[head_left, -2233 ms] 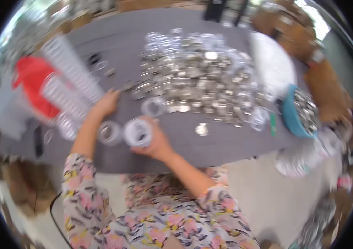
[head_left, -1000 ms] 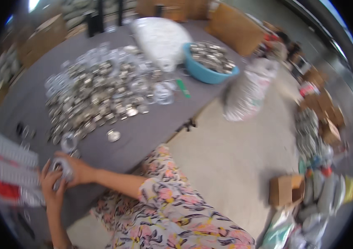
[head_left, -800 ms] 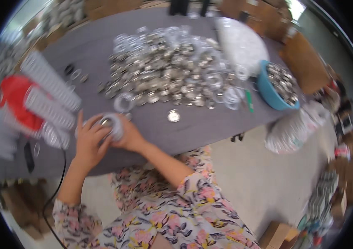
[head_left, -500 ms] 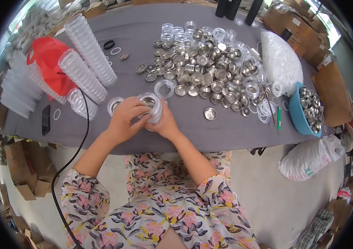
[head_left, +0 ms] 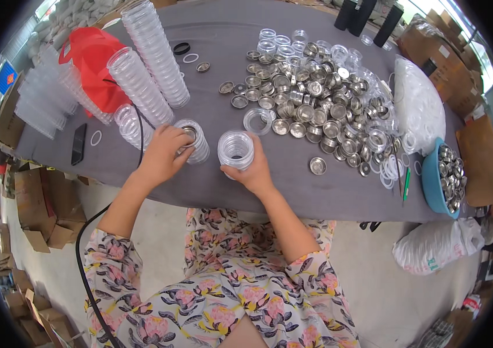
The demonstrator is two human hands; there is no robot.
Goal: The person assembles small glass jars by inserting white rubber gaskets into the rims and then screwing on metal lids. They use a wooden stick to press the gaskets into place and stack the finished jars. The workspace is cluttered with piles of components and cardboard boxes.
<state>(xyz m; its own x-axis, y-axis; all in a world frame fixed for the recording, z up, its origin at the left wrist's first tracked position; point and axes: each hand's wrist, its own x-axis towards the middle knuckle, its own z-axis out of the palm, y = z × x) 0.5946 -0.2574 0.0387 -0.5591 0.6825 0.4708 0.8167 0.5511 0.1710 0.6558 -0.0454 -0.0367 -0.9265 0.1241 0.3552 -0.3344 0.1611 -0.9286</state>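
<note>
My right hand (head_left: 257,168) is wrapped round a short stack of clear round plastic cases (head_left: 236,149), held upright near the table's front. To its left stands another stack of clear round cases (head_left: 199,148) with a shallow silver metal cup (head_left: 188,134) at its top. My left hand (head_left: 165,152) is closed at that stack, thumb and fingertips pinching the metal cup's edge; the fingers hide part of it. Beyond my right hand lies a large heap of silver metal cups (head_left: 310,116), with a loose clear ring-shaped case (head_left: 258,122) at its near left.
Tall stacks of clear cases (head_left: 155,55) lean at the left beside a red bag (head_left: 93,69) and a phone (head_left: 78,144). A black cable (head_left: 141,136) crosses there. At right are a blue basin (head_left: 432,180) of metal cups, white rings (head_left: 388,174) and a green pen-like tool (head_left: 406,184).
My left hand has left the case stack in my right hand and moved to the other stack's metal cup. My right hand, still holding its stack, now sits apart from the left.
</note>
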